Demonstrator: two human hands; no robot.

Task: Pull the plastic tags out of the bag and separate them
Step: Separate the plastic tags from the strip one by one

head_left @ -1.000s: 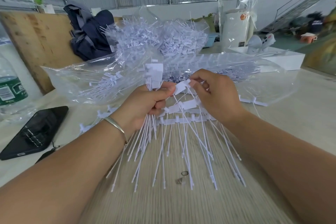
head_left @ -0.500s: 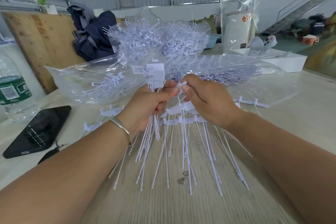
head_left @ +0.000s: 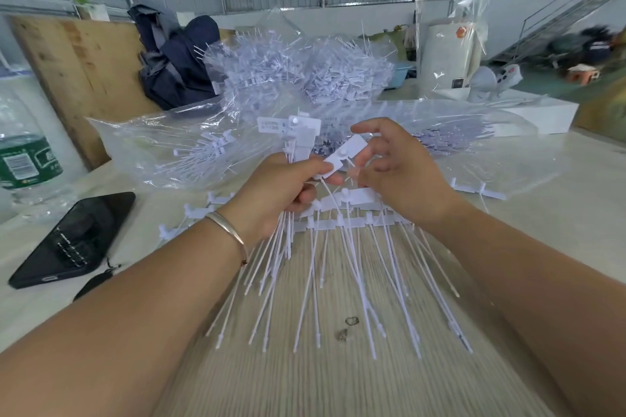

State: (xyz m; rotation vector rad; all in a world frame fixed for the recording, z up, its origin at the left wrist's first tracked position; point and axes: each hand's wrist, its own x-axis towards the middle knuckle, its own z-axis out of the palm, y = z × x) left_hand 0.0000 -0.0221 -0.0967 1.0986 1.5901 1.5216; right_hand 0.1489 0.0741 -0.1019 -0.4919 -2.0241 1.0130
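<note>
The step in hand looks to be snapping single white plastic tags off the runner strip point(head_left: 342, 223) that lies across the table point(head_left: 559, 213), and it would go best, I think, with a short twist right at the tag's neck, while the collected ones stay squared so their tails do not tangle. The left hand point(head_left: 281, 193) is curled tight round a bundle of separated tags point(head_left: 299, 142), heads standing up above the fist and thin tails fanning down toward the near edge. One loose tag point(head_left: 347, 156) lies tilted between the hands, its lower end pinched under the left thumb. The right hand point(head_left: 399, 176) is slack beside it, fingers loosely bent and parted, their tips touching or almost touching that tag's head; I cannot tell which. It grips nothing firmly. Behind the hands, farther off, the clear plastic bag point(head_left: 189, 145) sprawls across the table with many tags inside, and a heap of more tags point(head_left: 305, 68) rises beyond it. At the left lie a black phone point(head_left: 74, 240) and a water bottle point(head_left: 23, 152).
</note>
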